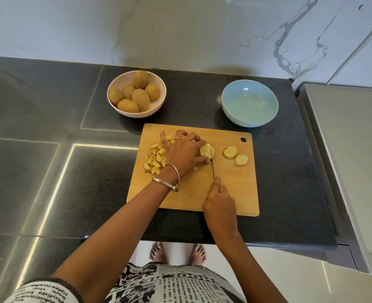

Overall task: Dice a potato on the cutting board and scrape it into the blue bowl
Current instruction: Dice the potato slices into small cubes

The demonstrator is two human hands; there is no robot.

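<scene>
On the wooden cutting board (231,189) my left hand (186,153) holds a potato piece (205,150) between curled fingers and thumb. My right hand (220,203) grips a knife (212,162), whose blade stands against the cut face of that piece. Two round potato slices (230,152) (241,160) lie to the right of the blade. A pile of diced potato (155,158) sits at the board's left side, partly behind my left hand. The blue bowl (249,103) stands beyond the board's right corner and holds nothing.
A pink bowl (115,104) with several whole potatoes stands behind the board on the left. The black counter ends just in front of the board. A grey appliance surface (351,149) borders the counter on the right, with a marble wall behind.
</scene>
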